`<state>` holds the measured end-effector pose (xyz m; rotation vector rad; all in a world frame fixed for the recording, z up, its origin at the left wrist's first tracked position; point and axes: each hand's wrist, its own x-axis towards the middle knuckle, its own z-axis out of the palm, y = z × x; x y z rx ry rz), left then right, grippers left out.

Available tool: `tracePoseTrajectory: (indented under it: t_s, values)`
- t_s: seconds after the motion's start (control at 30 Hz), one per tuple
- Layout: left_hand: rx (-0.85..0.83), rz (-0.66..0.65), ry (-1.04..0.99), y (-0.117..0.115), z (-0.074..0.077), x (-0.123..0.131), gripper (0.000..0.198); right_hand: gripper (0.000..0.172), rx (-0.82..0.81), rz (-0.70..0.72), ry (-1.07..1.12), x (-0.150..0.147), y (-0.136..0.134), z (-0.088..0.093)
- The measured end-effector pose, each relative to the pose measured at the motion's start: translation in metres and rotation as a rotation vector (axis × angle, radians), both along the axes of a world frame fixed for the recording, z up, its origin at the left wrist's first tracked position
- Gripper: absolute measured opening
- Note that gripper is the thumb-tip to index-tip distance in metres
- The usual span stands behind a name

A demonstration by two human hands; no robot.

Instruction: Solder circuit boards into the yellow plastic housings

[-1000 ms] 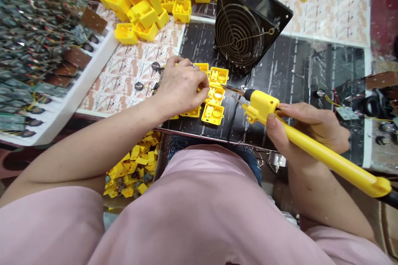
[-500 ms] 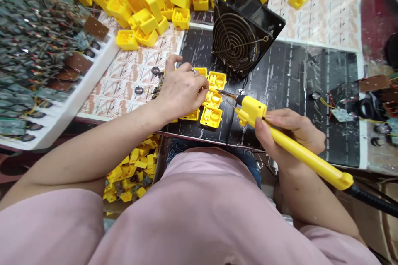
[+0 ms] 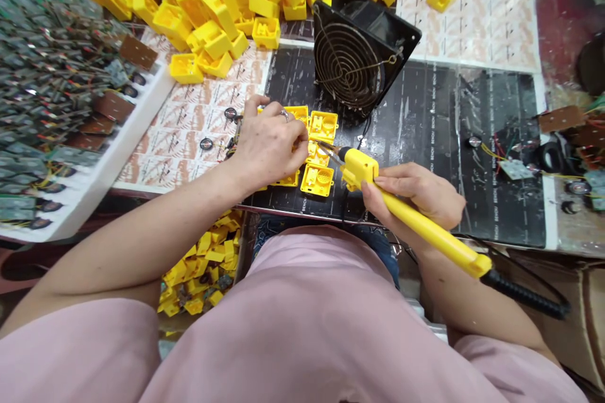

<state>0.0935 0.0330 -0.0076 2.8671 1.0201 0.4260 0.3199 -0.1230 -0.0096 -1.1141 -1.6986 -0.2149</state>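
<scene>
My right hand [image 3: 423,192] is closed around a yellow soldering iron [image 3: 425,223] with a black coiled cord [image 3: 524,296]. The iron's thin tip points left, over a small yellow plastic housing [image 3: 316,152] beside my left fingers; contact is unclear. Curled over the grouped housings is my left hand [image 3: 271,141], fingertips bent down and hiding whatever they pinch. Two more open yellow housings show plainly, one behind [image 3: 324,126] and one in front [image 3: 317,180]. Small round parts with wires [image 3: 207,143] lie left of that hand.
A black fan with a wire grille [image 3: 350,66] stands behind the housings. Yellow housings [image 3: 212,6] are heaped along the back. At left, a white foam tray [image 3: 142,119] carries many circuit boards. A wired board [image 3: 516,169] lies on the right, and more yellow pieces [image 3: 203,264] sit below the table edge.
My right hand has brought the soldering iron left, its tip now further over the housing by my left fingers. The left hand stays over the housings; the whole view has shifted slightly.
</scene>
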Motion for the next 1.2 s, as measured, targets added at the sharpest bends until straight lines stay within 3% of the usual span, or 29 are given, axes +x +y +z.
tracePoseTrajectory:
  t_s: [0.17,0.37,0.57,0.73,1.07,1.2]
  values:
    - [-0.007,0.026,0.025,-0.001,0.000,0.001,0.033,0.027,0.027,0.078,-0.071,0.002,0.004,0.002]
    - [0.054,-0.001,0.010,-0.001,-0.003,0.001,0.033,0.026,0.013,0.025,-0.053,0.004,0.003,0.006]
    - [0.071,-0.006,0.023,-0.002,-0.003,0.001,0.033,0.025,0.014,0.081,-0.070,0.001,0.006,0.007]
    - [0.071,0.010,0.000,-0.003,-0.004,0.002,0.031,0.022,-0.040,-0.005,-0.035,0.005,0.000,0.011]
    - [-0.001,0.027,0.025,-0.005,-0.001,0.004,0.029,0.024,-0.008,0.031,-0.055,0.002,0.001,0.007]
    - [0.021,0.009,0.019,-0.005,-0.004,0.005,0.027,0.018,0.004,-0.087,0.055,0.005,-0.002,0.005]
